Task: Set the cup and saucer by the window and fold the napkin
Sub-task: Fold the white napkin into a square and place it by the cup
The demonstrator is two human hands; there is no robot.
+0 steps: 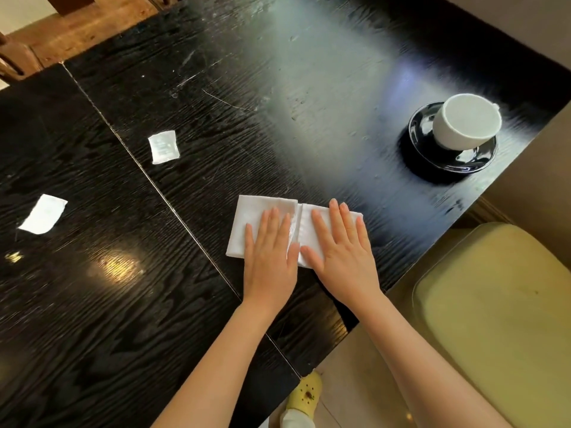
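Observation:
A white napkin (251, 216) lies folded on the black wooden table (216, 118), with a crease running down its middle. My left hand (270, 254) rests flat on its left half, fingers spread. My right hand (343, 251) lies flat on its right half, covering most of it. Neither hand grips anything. A white cup (463, 122) stands on a black saucer (429, 149) at the table's far right, near the edge.
Two small white packets (163, 147) (43, 214) lie on the left part of the table. A seam (148, 176) runs diagonally across the tabletop. A yellow-green cushioned seat (500, 304) stands beside the table's right edge. A yellow shoe (304, 393) shows below.

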